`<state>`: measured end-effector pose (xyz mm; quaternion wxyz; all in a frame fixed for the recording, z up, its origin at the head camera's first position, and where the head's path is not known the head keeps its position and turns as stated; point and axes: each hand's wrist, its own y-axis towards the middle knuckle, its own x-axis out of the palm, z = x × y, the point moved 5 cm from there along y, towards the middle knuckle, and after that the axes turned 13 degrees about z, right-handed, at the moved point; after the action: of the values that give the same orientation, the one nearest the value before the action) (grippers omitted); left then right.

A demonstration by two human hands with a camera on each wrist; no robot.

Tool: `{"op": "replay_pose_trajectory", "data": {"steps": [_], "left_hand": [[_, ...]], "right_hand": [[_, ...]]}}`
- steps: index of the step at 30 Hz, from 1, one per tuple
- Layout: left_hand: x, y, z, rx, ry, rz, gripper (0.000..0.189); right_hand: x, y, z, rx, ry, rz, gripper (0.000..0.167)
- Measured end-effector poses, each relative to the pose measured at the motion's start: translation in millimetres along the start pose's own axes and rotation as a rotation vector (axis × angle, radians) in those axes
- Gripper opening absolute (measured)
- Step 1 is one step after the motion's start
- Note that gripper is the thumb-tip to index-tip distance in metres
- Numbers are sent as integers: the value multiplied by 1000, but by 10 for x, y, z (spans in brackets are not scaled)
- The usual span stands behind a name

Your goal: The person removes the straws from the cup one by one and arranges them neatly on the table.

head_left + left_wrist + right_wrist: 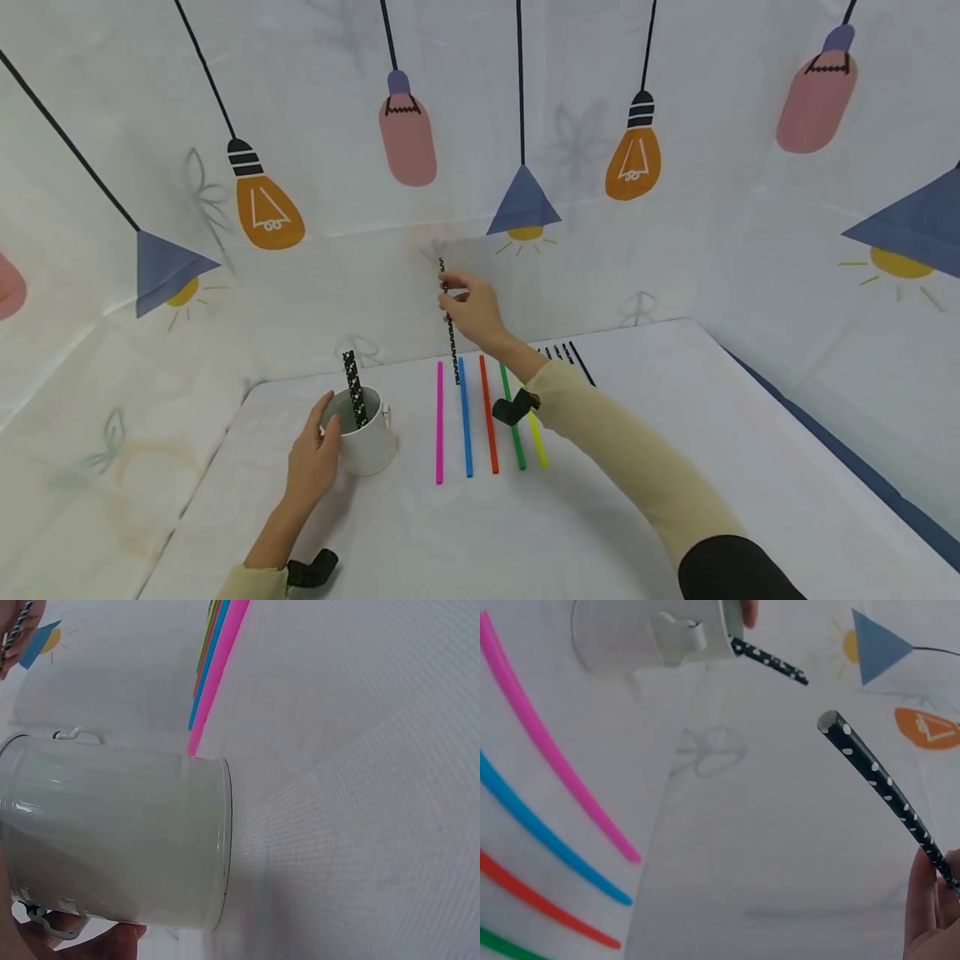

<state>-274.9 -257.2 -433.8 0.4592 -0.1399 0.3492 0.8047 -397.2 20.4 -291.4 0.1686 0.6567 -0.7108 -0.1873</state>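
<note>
Head view: dotted straw [452, 333], pinched, mostly below right grip [478, 312].

Can't read any text here, tbh. No words, brands or numbers on the white cup [369, 452] or the coloured straws [489, 417], and the wall sheet [337, 283] shows no lettering I can make out either.

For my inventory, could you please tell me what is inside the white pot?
The white pot holds at least one black straw with white spots, leaning and sticking out of the top; the exact number is unclear. The pot itself hides the lower end and its own bottom.
</note>
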Motion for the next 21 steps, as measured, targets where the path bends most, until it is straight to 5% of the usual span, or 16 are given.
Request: {"op": "replay_pose_trajectory", "data": {"steps": [8,21], "left_hand": [[-9,-4,-2,-6,-7,-26,53],[-3,1,1,9,-23,-10,52]], "right_hand": [[-502,35,331,146,-23,-38,35],[-1143,41,688,136,-258,-9,28]]}}
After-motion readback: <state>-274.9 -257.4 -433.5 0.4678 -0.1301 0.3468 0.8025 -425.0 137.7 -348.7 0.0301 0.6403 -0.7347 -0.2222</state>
